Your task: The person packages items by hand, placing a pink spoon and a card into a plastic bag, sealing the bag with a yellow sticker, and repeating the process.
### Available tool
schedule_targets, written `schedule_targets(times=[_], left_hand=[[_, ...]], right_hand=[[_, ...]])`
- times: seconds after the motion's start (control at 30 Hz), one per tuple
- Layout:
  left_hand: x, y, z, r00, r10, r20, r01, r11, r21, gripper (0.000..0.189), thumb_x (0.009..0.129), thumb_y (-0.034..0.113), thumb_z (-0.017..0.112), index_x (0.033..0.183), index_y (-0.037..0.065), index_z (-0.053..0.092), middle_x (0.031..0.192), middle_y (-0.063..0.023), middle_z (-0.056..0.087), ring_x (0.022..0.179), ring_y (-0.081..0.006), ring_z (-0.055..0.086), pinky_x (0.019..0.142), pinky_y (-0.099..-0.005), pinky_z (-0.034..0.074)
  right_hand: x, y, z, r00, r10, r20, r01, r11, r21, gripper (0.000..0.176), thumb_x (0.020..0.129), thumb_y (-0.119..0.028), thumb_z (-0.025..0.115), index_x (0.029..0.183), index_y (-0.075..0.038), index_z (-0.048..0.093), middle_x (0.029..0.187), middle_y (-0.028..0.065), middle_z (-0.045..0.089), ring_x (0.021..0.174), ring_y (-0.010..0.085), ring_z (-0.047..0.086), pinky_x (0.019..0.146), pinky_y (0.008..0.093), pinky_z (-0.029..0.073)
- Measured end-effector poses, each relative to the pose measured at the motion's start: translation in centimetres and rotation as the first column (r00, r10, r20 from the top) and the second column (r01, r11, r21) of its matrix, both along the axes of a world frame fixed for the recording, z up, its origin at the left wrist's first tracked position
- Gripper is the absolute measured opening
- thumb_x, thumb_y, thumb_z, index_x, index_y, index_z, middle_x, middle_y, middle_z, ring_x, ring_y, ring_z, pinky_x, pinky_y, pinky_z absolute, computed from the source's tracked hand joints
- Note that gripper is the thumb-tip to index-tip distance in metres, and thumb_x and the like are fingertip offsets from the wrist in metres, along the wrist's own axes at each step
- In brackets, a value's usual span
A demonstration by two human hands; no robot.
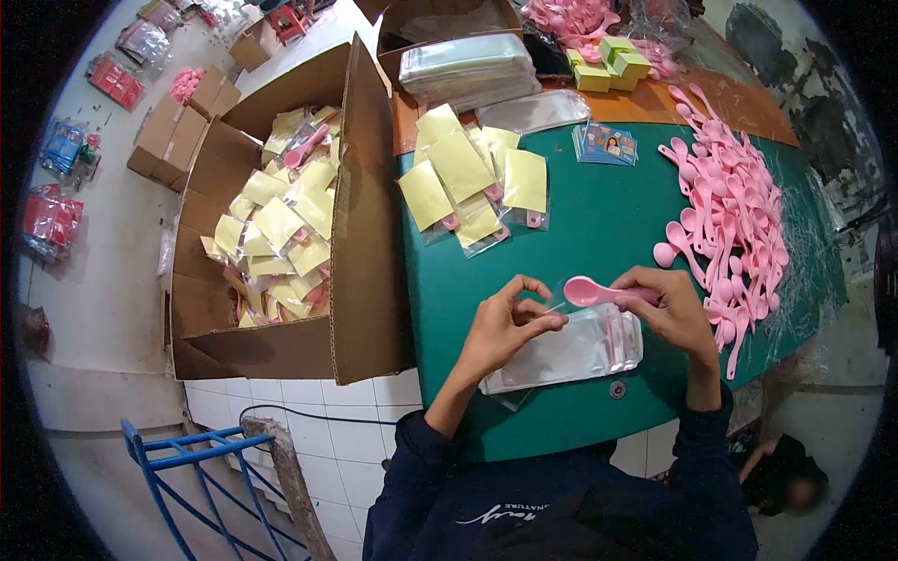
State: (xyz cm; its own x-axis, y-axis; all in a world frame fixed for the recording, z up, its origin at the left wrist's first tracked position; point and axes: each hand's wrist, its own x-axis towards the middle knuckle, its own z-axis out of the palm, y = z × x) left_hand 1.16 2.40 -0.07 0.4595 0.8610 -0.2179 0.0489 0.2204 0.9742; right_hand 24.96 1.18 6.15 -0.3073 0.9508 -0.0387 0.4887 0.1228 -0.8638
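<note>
My right hand is closed around the handle of a pink plastic spoon, its bowl pointing left. Close to that bowl, my left hand pinches the edge of a clear plastic bag, which is hard to make out. Beneath both hands lies a flat stack of clear plastic bags with pink strips at its right end. To the right spreads a large heap of pink spoons. Beyond my left hand, several packed bags with yellow cards lie on the green table, pink handles showing below the cards.
A tall cardboard box full of packed bags stands at the left. Picture cards, more clear bags and green boxes sit toward the back. A blue metal frame is at lower left; a person at lower right.
</note>
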Motion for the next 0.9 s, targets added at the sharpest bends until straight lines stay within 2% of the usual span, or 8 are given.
schedule_targets(times=[0.2, 0.4, 0.5, 0.6, 0.7, 0.8, 0.83, 0.9], left_hand=[[-0.2, -0.1, 0.2, 0.999, -0.034, 0.007, 0.034, 0.999, 0.033, 0.031, 0.081, 0.008, 0.067, 0.106, 0.0, 0.05, 0.089, -0.0102, 0.068, 0.085, -0.0118, 0.063, 0.072, -0.023, 0.05], [0.2, -0.5, 0.8, 0.995, -0.086, 0.044, 0.084, 0.996, 0.034, 0.032, 0.083, 0.009, 0.065, 0.111, 0.0, 0.053, 0.103, -0.0123, 0.065, 0.092, -0.0136, 0.062, 0.08, -0.0266, 0.05], [0.5, -0.7, 0.6, 0.989, -0.118, 0.092, 0.112, 0.992, 0.064, 0.033, 0.083, 0.009, 0.064, 0.112, 0.0, 0.053, 0.107, -0.0135, 0.063, 0.095, -0.0155, 0.061, 0.083, -0.0282, 0.05], [0.6, -0.9, 0.8, 0.98, -0.139, 0.143, 0.138, 0.99, 0.018, 0.033, 0.084, 0.008, 0.063, 0.114, 0.0, 0.052, 0.108, -0.0132, 0.063, 0.099, -0.0169, 0.06, 0.085, -0.029, 0.049], [0.6, -1.0, 0.6, 0.98, -0.078, 0.185, 0.079, 0.997, 0.002, 0.031, 0.086, 0.009, 0.062, 0.114, 0.0, 0.053, 0.109, -0.0127, 0.063, 0.1, -0.0174, 0.06, 0.085, -0.0289, 0.049], [0.8, -1.0, 0.9, 0.968, -0.058, 0.243, 0.061, 0.998, -0.004, 0.033, 0.087, 0.008, 0.06, 0.117, 0.0, 0.051, 0.109, -0.0125, 0.062, 0.102, -0.0176, 0.059, 0.086, -0.0296, 0.049], [0.9, -1.0, 1.1, 0.962, -0.065, 0.264, 0.07, 0.997, -0.011, 0.034, 0.087, 0.007, 0.059, 0.119, 0.0, 0.049, 0.109, -0.0125, 0.061, 0.103, -0.0177, 0.058, 0.086, -0.0301, 0.048], [1.1, -1.0, 1.1, 0.957, -0.048, 0.288, 0.055, 0.998, -0.016, 0.034, 0.091, 0.013, 0.055, 0.121, -0.001, 0.048, 0.108, -0.0128, 0.062, 0.101, -0.0177, 0.058, 0.086, -0.0305, 0.048]], right_hand=[[-0.3, -0.2, 1.5, 0.994, 0.106, -0.028, -0.109, 0.976, -0.19, 0.017, 0.083, -0.011, 0.062, 0.091, 0.004, 0.063, 0.069, 0.0072, 0.062, 0.061, 0.0068, 0.054, 0.057, 0.024, 0.045], [0.2, 0.0, 2.1, 0.977, 0.18, 0.119, -0.162, 0.976, -0.144, 0.022, 0.083, -0.02, 0.063, 0.088, 0.001, 0.066, 0.065, 0.0082, 0.063, 0.058, 0.0102, 0.056, 0.055, 0.0265, 0.045], [0.3, 0.1, 1.0, 0.928, 0.347, 0.135, -0.343, 0.938, -0.054, 0.024, 0.084, -0.022, 0.061, 0.094, 0.0, 0.064, 0.071, 0.0106, 0.063, 0.059, 0.013, 0.058, 0.055, 0.029, 0.046], [-0.5, 0.3, 0.7, 0.956, 0.277, 0.1, -0.291, 0.942, 0.167, 0.022, 0.085, -0.016, 0.059, 0.101, -0.002, 0.062, 0.079, 0.0104, 0.062, 0.065, 0.0128, 0.06, 0.058, 0.029, 0.047], [-0.6, -0.3, 1.1, 0.98, -0.047, -0.191, 0.041, 0.998, -0.037, 0.021, 0.086, -0.01, 0.057, 0.105, -0.002, 0.059, 0.084, 0.01, 0.061, 0.071, 0.0129, 0.06, 0.061, 0.0273, 0.048], [-1.3, -0.8, 1.1, 0.98, -0.111, -0.165, 0.111, 0.994, -0.012, 0.018, 0.087, -0.006, 0.055, 0.103, -0.001, 0.059, 0.084, 0.0089, 0.062, 0.072, 0.013, 0.06, 0.063, 0.0259, 0.049], [-1.6, -0.7, 0.8, 0.996, -0.032, -0.086, 0.044, 0.989, 0.139, 0.018, 0.087, -0.007, 0.057, 0.103, 0.0, 0.057, 0.084, 0.0096, 0.062, 0.071, 0.0133, 0.061, 0.064, 0.0261, 0.049], [-2.3, -1.0, 0.6, 0.991, -0.029, -0.13, 0.048, 0.988, 0.145, 0.018, 0.085, -0.006, 0.059, 0.101, 0.001, 0.055, 0.084, 0.0095, 0.063, 0.073, 0.0131, 0.062, 0.066, 0.0263, 0.05]])
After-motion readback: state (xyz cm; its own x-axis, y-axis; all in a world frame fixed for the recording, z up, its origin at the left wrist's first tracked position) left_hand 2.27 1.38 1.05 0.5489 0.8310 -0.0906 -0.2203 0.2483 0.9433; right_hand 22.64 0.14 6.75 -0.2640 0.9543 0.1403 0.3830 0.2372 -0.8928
